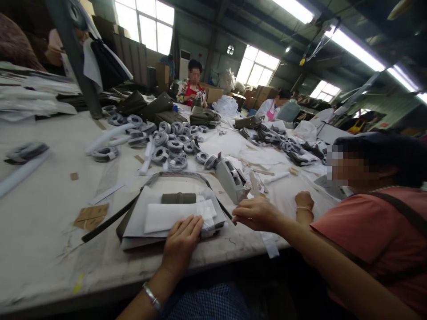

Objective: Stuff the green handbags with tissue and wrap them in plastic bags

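Note:
My left hand [182, 242], a bracelet on its wrist, lies flat with fingers stretched out on white wrapping paper [167, 218] that covers an olive-green handbag [178, 198]. The bag lies on the table edge in front of me, its dark strap [110, 218] trailing to the left. My right hand [256, 214] hovers just right of the bag with its fingers drawn together in a pinch. What the fingertips hold is too small to make out. A grey tape dispenser [231, 178] stands just behind that hand.
A co-worker in an orange top sits close on my right, one hand [304, 201] on the table. Several coiled grey straps [170, 149] and more bags [203, 116] lie mid-table. Cardboard scraps [90, 214] lie to the left. Other people work at the far end.

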Action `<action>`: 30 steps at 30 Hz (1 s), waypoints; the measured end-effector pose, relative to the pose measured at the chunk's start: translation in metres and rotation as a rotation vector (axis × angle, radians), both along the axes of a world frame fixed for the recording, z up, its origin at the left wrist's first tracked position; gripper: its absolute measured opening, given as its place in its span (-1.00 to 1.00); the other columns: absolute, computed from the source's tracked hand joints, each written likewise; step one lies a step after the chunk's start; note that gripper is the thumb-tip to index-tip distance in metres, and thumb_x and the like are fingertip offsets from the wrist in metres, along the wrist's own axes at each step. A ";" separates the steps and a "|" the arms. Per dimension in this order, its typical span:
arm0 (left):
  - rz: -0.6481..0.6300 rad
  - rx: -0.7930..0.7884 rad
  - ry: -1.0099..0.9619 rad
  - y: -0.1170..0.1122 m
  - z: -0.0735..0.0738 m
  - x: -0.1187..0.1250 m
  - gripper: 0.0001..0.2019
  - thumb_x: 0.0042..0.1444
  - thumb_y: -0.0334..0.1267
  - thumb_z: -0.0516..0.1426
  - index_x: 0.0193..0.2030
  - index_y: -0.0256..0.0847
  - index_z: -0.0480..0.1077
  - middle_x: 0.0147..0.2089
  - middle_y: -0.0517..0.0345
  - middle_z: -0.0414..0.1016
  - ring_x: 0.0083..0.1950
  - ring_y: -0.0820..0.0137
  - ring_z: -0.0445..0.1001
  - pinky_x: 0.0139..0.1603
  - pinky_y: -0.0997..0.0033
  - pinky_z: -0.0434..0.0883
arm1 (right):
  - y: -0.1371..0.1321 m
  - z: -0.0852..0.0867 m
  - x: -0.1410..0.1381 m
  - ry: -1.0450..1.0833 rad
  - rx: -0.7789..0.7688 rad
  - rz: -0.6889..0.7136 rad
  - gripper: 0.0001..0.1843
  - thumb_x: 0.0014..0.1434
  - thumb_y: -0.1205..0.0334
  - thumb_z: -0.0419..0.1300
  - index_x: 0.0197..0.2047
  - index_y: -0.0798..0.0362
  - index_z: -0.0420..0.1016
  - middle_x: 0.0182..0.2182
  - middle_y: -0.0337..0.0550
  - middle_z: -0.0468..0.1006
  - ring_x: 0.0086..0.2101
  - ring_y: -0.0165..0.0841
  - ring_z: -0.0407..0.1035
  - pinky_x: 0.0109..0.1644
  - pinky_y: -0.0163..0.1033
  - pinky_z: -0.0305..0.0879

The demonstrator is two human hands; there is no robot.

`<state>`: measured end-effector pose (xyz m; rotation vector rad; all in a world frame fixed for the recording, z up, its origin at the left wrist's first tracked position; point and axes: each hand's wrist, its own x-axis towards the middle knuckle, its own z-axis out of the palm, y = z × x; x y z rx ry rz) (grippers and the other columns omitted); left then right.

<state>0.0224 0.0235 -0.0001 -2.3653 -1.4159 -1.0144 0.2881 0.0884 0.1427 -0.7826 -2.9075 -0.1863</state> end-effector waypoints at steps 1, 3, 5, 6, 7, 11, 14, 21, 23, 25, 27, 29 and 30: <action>0.005 -0.003 -0.003 0.000 0.000 0.000 -0.69 0.30 -0.40 0.04 0.12 -0.14 0.44 0.14 0.13 0.55 0.13 0.24 0.52 0.14 0.19 0.32 | 0.005 0.001 -0.014 -0.033 -0.014 0.044 -0.71 0.35 0.08 0.10 -0.30 0.03 0.55 -0.44 -0.17 0.57 -0.43 -0.42 0.42 -0.38 -0.31 0.14; 0.018 -0.009 -0.011 0.000 0.000 0.001 -0.70 0.30 -0.38 0.04 0.11 -0.13 0.45 0.13 0.13 0.55 0.12 0.24 0.52 0.14 0.20 0.32 | 0.017 0.001 -0.040 -0.101 -0.047 0.109 -0.70 0.32 0.05 0.13 -0.34 0.03 0.54 -0.45 -0.19 0.57 -0.45 -0.42 0.41 -0.43 -0.31 0.07; 0.025 -0.008 -0.022 0.000 -0.001 0.002 -0.70 0.32 -0.38 0.03 0.11 -0.13 0.45 0.13 0.13 0.55 0.12 0.25 0.52 0.15 0.20 0.33 | 0.030 -0.001 -0.062 -0.184 -0.088 0.143 -0.72 0.29 0.05 0.17 -0.37 0.02 0.55 -0.45 -0.21 0.59 -0.45 -0.42 0.41 -0.45 -0.30 0.02; 0.026 -0.004 -0.028 0.000 -0.001 0.002 -0.70 0.32 -0.38 0.03 0.11 -0.13 0.45 0.13 0.13 0.56 0.12 0.26 0.53 0.15 0.21 0.33 | 0.036 -0.002 -0.071 -0.231 -0.108 0.152 -0.72 0.28 0.05 0.19 -0.37 0.02 0.55 -0.44 -0.21 0.59 -0.44 -0.42 0.42 -0.46 -0.30 0.00; 0.027 0.001 -0.035 0.000 -0.001 0.003 -0.70 0.32 -0.38 0.02 0.11 -0.13 0.45 0.12 0.13 0.56 0.12 0.26 0.52 0.15 0.21 0.33 | 0.041 -0.003 -0.080 -0.279 -0.127 0.158 -0.73 0.26 0.06 0.20 -0.38 0.02 0.56 -0.43 -0.21 0.60 -0.44 -0.41 0.42 -0.46 -0.30 0.00; 0.031 -0.013 -0.051 0.000 -0.004 0.003 -0.70 0.32 -0.38 0.02 0.11 -0.15 0.44 0.13 0.13 0.56 0.13 0.28 0.52 0.17 0.22 0.33 | 0.056 -0.007 -0.107 -0.471 -0.199 0.167 -0.84 0.19 0.13 0.27 -0.37 -0.01 0.60 -0.39 -0.18 0.64 -0.40 -0.36 0.46 -0.45 -0.30 0.02; 0.021 -0.037 -0.052 0.000 -0.009 0.003 -0.68 0.31 -0.41 0.03 0.15 -0.17 0.42 0.15 0.11 0.54 0.15 0.28 0.50 0.20 0.22 0.33 | 0.064 -0.012 -0.118 -0.546 -0.226 0.159 -0.87 0.17 0.13 0.29 -0.34 -0.04 0.64 -0.38 -0.17 0.66 -0.38 -0.33 0.49 -0.44 -0.29 0.04; 0.022 -0.073 -0.057 0.000 -0.013 0.004 -0.67 0.30 -0.43 0.02 0.15 -0.17 0.41 0.16 0.07 0.53 0.18 0.25 0.48 0.24 0.19 0.30 | 0.086 -0.025 -0.141 -0.702 -0.304 0.156 -0.83 0.13 0.01 0.32 -0.27 -0.13 0.67 -0.37 -0.20 0.68 -0.38 -0.34 0.49 -0.43 -0.30 0.05; 0.022 -0.079 -0.059 0.000 -0.011 0.004 -0.67 0.30 -0.44 0.01 0.13 -0.17 0.41 0.16 0.07 0.53 0.18 0.25 0.48 0.23 0.19 0.31 | 0.092 -0.025 -0.148 -0.726 -0.288 0.150 -0.77 0.08 -0.06 0.35 -0.28 -0.12 0.67 -0.38 -0.20 0.68 -0.39 -0.34 0.48 -0.41 -0.31 0.05; 0.021 -0.075 -0.061 0.000 -0.009 0.005 -0.67 0.30 -0.46 0.00 0.12 -0.18 0.41 0.15 0.08 0.54 0.17 0.25 0.49 0.22 0.19 0.32 | 0.098 -0.024 -0.154 -0.727 -0.253 0.138 -0.71 0.04 -0.11 0.37 -0.30 -0.09 0.67 -0.38 -0.18 0.68 -0.39 -0.34 0.47 -0.40 -0.31 0.05; 0.025 -0.062 -0.072 0.000 -0.008 0.005 -0.68 0.29 -0.46 -0.01 0.10 -0.19 0.42 0.13 0.09 0.55 0.15 0.25 0.50 0.20 0.19 0.34 | 0.104 -0.022 -0.157 -0.721 -0.248 0.125 -0.67 0.02 -0.15 0.37 -0.31 -0.08 0.67 -0.39 -0.18 0.67 -0.39 -0.34 0.46 -0.40 -0.32 0.04; 0.031 -0.055 -0.084 0.000 -0.008 0.005 -0.68 0.29 -0.47 0.00 0.09 -0.19 0.42 0.11 0.09 0.56 0.14 0.25 0.51 0.19 0.19 0.35 | 0.111 -0.022 -0.157 -0.703 -0.278 0.106 -0.64 0.00 -0.18 0.38 -0.33 -0.07 0.66 -0.42 -0.20 0.66 -0.41 -0.36 0.45 -0.42 -0.32 0.02; 0.032 -0.056 -0.085 0.000 -0.009 0.005 -0.68 0.28 -0.47 0.00 0.09 -0.18 0.42 0.11 0.09 0.57 0.14 0.25 0.51 0.18 0.19 0.36 | 0.115 -0.023 -0.156 -0.683 -0.298 0.093 -0.62 -0.02 -0.20 0.38 -0.33 -0.07 0.66 -0.43 -0.22 0.66 -0.42 -0.37 0.44 -0.42 -0.33 0.01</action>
